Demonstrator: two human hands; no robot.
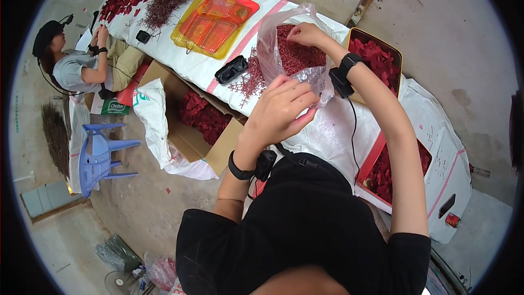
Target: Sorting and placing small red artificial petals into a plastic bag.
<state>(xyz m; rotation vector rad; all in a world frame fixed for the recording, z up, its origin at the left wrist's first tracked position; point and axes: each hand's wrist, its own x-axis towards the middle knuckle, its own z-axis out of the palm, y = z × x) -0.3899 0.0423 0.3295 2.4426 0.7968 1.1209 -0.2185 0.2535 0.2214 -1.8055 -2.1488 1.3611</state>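
Note:
A clear plastic bag (267,33) stands open on the white-covered table, filled with small dark red branching stems (297,54). My right hand (310,35) reaches over the bag's far side with fingertips pinched together; whatever they hold is too small to make out. Nearer my body, my left hand (281,106) is curled at the bag's near edge, thumb and fingers drawn together. What lies between them cannot be made out. More loose red stems (251,79) spill on the cloth just left of the bag, beside a black glossy case (231,70).
Red petal-like pieces fill a gold-rimmed box (402,57), a red box (368,158) and a cardboard box (218,155). Yellow and orange trays (215,24) lie farther left. A phone (447,206) rests at right. Another person (82,68) sits at the far left, near a blue chair (95,155).

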